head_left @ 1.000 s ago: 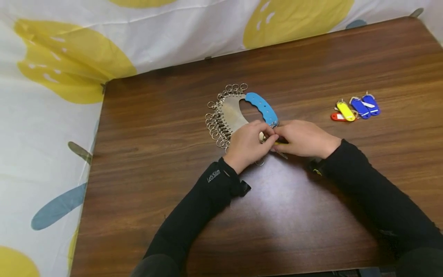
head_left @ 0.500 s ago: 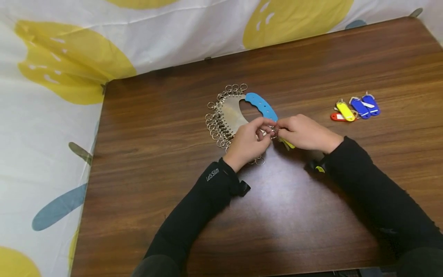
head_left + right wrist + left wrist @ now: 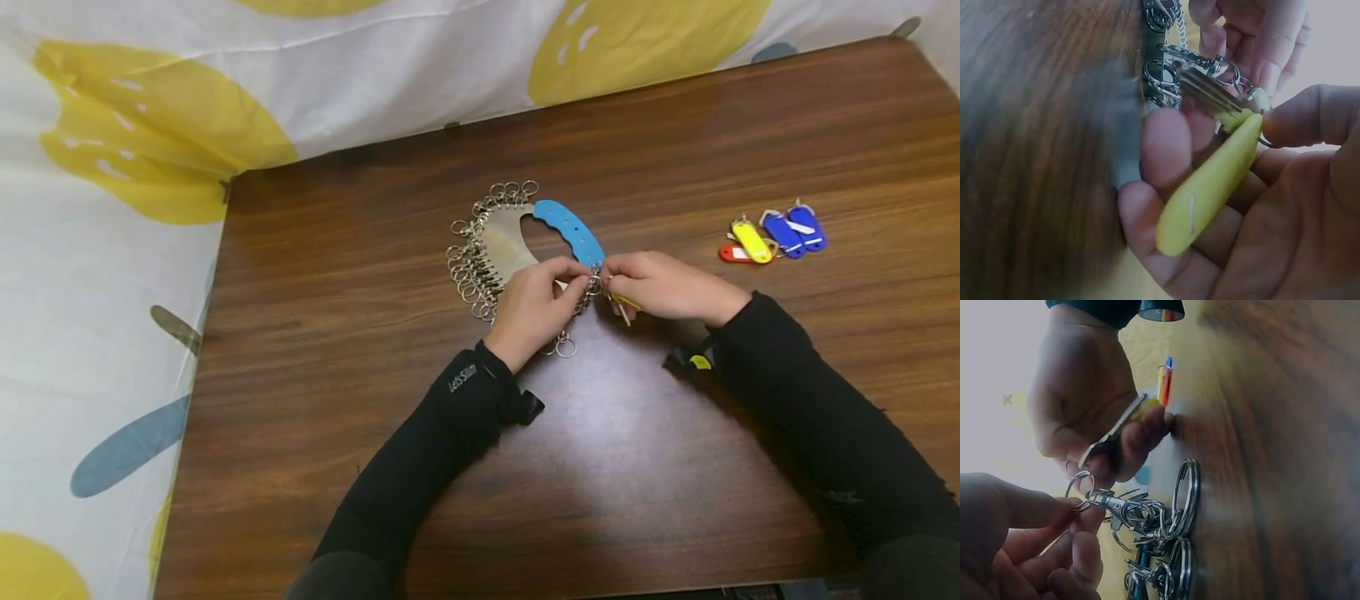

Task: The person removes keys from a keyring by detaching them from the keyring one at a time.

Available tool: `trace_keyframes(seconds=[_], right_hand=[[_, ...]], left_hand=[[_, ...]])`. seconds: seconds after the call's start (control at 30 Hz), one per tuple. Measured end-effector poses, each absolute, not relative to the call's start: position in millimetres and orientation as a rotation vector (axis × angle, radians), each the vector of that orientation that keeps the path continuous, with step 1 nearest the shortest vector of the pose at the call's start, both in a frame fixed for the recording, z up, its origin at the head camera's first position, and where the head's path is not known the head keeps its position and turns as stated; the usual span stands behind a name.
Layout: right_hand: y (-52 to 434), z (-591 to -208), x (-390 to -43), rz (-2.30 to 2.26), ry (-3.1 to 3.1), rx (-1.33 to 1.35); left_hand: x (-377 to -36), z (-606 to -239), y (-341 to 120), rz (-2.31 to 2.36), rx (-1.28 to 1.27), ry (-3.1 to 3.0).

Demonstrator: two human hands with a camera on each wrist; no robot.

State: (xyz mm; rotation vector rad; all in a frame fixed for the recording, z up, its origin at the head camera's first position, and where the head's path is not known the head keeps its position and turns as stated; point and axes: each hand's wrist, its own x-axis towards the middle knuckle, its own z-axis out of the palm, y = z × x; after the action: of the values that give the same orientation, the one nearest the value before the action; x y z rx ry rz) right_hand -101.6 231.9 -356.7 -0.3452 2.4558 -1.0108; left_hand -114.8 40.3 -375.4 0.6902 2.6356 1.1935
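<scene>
A flat metal key holder plate (image 3: 504, 242) with a blue grip (image 3: 567, 229) lies on the table, its curved edge lined with several clasps and split rings. Over its near end, my left hand (image 3: 531, 307) pinches a split ring (image 3: 1082, 490) between thumb and finger; that ring hangs from a swivel clasp (image 3: 1113, 505). Facing it, my right hand (image 3: 667, 287) holds a yellow key tag (image 3: 1213, 187) with a metal key (image 3: 1110, 434) on it. The tag's small ring is pinched at my right fingertips, right beside the split ring.
To the right on the wooden table (image 3: 315, 417) lie a yellow key tag (image 3: 752, 242), a red one (image 3: 729, 253) partly beneath it, and two blue key tags (image 3: 808, 229) overlapping. A patterned curtain (image 3: 405, 75) hangs along the back and left edges.
My right hand has shifted slightly right and up, and the yellow key tag has turned with it. The left hand stays nearly in place, with a split ring now showing at its fingertips.
</scene>
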Motion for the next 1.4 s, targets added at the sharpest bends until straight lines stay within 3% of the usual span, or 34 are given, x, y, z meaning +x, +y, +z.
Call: trace_keyframes(seconds=[0.5,0.77,1.4], right_hand=[[233.9,-354.8,-101.6,-1.032,2.442,-0.262],[235.5,-358.2,-103.0,-1.15,2.436,-0.39],[239.1,-352.5,-104.9,-1.317,2.288,-0.13]], left_hand=[[-117.2,-379.9,41.9,1.429,0.733,2.444],[-117.9,-379.6,41.5,1.375,0.711,2.515],[-116.1,-376.3,42.2,1.314,0.708,2.584]])
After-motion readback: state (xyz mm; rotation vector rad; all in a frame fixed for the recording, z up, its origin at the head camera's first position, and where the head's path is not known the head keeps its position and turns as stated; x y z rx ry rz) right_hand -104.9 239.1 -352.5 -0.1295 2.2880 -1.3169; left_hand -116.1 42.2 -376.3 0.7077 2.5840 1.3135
